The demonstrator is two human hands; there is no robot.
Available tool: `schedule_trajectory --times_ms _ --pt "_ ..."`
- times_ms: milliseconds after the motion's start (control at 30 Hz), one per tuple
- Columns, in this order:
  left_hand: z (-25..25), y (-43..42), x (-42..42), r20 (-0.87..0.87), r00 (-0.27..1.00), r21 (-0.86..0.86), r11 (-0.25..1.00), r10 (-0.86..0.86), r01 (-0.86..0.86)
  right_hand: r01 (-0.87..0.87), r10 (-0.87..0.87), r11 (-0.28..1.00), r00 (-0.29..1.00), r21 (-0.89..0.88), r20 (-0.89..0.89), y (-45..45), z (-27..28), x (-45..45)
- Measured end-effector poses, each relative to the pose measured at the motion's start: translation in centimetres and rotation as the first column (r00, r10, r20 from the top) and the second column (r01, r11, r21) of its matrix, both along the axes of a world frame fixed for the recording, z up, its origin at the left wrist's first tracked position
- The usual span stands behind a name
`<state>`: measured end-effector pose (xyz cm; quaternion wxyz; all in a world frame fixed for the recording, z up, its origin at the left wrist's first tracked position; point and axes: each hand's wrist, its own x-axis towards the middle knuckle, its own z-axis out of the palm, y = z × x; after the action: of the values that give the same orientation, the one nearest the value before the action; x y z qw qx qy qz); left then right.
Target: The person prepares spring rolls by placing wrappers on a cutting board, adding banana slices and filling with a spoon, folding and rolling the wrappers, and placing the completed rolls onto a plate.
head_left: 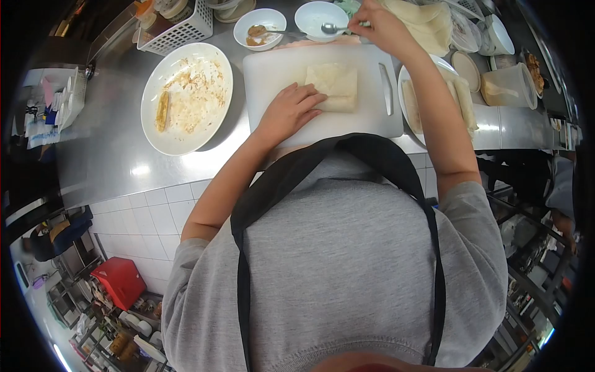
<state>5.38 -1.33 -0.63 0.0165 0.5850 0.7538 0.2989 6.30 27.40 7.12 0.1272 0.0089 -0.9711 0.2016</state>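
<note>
My left hand (295, 110) lies over the left end of a partly rolled wrapper (341, 103) on a white cutting board (279, 68). The flat part of the pale sheet (333, 77) spreads away from me beyond the roll. At the upper right, my right hand (379, 25) grips a metal spoon (331, 28) whose bowl hangs over the rim of a white bowl (313, 17). Beside that stands a second white bowl (243, 28) with brown paste and another spoon in it.
On the left, a big white plate (209, 127) carries one banana-like strip (162, 111) and brown crumbs. Finished-looking rolls (463, 102) lie on a plate under my right forearm. Stacked wrappers (427, 28), a plastic tub (508, 87) and a white basket (180, 34) line the back.
</note>
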Motion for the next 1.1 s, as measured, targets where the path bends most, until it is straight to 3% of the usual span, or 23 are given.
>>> schedule_trajectory --times_ms 67,200,267,367,500,600,667,800,900,967,1100 --pt "0.1 0.0 0.0 -0.008 1.0 0.02 1.0 0.005 -0.004 -0.069 0.072 0.997 0.99 -0.026 0.118 -1.5 -0.1 1.4" --pt "-0.3 0.2 0.0 -0.023 1.0 0.017 1.0 -0.001 0.001 -0.078 0.084 0.996 0.986 -0.045 0.142 -5.5 -3.5 3.1" --pt "-0.2 0.1 0.0 -0.024 1.0 0.011 1.0 0.002 -0.001 -0.022 0.004 0.994 0.987 0.11 0.162 -6.5 -4.9 3.3" --pt "-0.3 0.1 -0.1 -0.014 1.0 0.012 1.0 0.001 -0.001 0.08 -0.089 0.991 0.993 0.107 0.081 -4.6 -4.5 3.7" --pt "-0.1 0.1 0.0 0.001 1.0 0.005 1.0 0.007 -0.007 0.076 -0.078 0.997 0.995 0.035 0.06 -1.8 -2.5 6.4" --pt "-0.3 0.2 -0.1 0.013 1.0 0.009 1.0 0.003 -0.003 0.018 -0.022 1.0 0.98 0.023 0.2 -1.8 -2.9 7.9" --pt "-0.5 0.1 -0.2 0.024 1.0 0.002 1.0 -0.009 0.009 0.065 -0.087 0.967 0.993 0.245 0.081 -2.1 -4.8 7.8" --pt "-0.2 0.1 -0.1 0.028 1.0 -0.005 1.0 0.006 -0.006 0.19 -0.176 0.956 0.981 0.223 -0.081 -2.0 -4.4 7.1" --pt "-0.2 0.1 -0.1 0.033 0.999 0.001 1.0 0.006 -0.006 0.144 -0.135 0.979 0.988 0.142 -0.075 -3.3 -4.0 6.8" --pt "-0.3 0.2 -0.2 0.04 0.999 0.004 1.0 -0.007 0.007 0.004 -0.01 0.961 1.0 0.276 0.022 -4.2 -5.5 6.5" --pt "-0.3 0.1 -0.1 0.035 0.999 0.001 1.0 0.009 -0.009 0.171 -0.13 0.96 0.974 0.221 -0.188 -3.8 -5.5 6.3"
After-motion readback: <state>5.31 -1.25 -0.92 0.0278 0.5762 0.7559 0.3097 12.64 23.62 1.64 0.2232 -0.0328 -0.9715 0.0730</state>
